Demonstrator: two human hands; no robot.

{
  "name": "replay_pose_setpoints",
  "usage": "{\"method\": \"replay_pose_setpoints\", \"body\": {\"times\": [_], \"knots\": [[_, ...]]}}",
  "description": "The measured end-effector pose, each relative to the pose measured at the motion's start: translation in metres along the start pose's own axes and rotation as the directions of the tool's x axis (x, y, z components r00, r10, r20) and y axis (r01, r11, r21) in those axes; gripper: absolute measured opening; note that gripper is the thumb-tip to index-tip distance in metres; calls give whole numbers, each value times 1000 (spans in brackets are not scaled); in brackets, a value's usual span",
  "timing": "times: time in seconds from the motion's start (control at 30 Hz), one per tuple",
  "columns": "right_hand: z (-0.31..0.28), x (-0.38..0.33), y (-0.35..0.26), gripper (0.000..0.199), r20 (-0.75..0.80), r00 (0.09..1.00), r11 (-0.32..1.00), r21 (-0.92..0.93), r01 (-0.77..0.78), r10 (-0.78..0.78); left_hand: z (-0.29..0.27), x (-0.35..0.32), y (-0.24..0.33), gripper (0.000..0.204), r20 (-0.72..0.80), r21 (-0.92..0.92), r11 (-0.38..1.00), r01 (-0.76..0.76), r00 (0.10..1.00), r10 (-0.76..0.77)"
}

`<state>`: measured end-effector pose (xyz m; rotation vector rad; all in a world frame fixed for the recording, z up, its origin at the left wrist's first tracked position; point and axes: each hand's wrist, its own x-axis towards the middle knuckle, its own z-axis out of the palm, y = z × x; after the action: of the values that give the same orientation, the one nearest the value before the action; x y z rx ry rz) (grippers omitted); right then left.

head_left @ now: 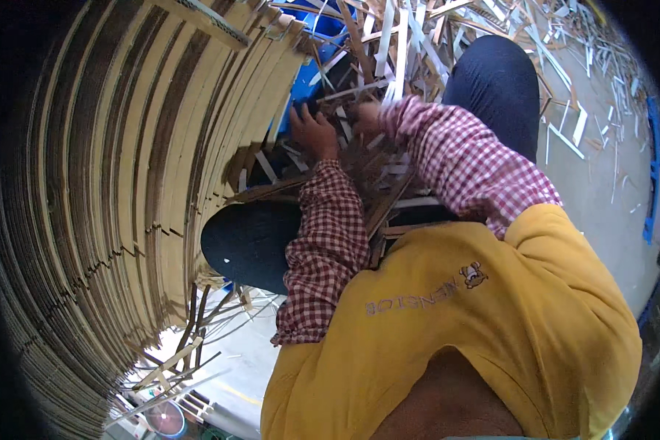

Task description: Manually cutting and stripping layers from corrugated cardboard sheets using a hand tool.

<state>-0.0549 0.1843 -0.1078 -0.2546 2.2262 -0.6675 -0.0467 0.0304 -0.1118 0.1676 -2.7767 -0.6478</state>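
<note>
My left hand (pixel 315 133) reaches forward beside a tall stack of brown cardboard sheets (pixel 161 125). Its fingers are spread, and I see nothing held in them. Close to its right, my right hand (pixel 367 119) is smeared by motion, so its grip cannot be made out. Loose brown and white strips (pixel 342 117) lie under and around both hands. A blue surface (pixel 301 89), partly covered by scraps, shows just past the left fingers. Checked sleeves cover both my forearms.
A heap of thin white and brown strips (pixel 400 51) spreads ahead and to the right over the grey floor (pixel 590 158). My dark-trousered knees (pixel 491 84) flank the work spot. A blue edge (pixel 654 169) stands at far right. More strips (pixel 191 330) lean behind the stack's near end.
</note>
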Motion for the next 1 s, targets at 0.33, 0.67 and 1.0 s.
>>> {"method": "replay_pose_setpoints", "body": {"times": [0.33,0.67,1.0], "knots": [[-53,77,-18,37,-85,996,996,86,-10,17,-9,-17,-24,25,245,25,997,-77,967,69],[34,36,-11,40,-208,976,997,31,77,-69,-26,-14,-1,33,-22,-209,971,115,992,-122],[-33,14,25,38,55,973,966,-115,231,-226,6,-35,-50,23,665,307,891,-336,745,52]]}}
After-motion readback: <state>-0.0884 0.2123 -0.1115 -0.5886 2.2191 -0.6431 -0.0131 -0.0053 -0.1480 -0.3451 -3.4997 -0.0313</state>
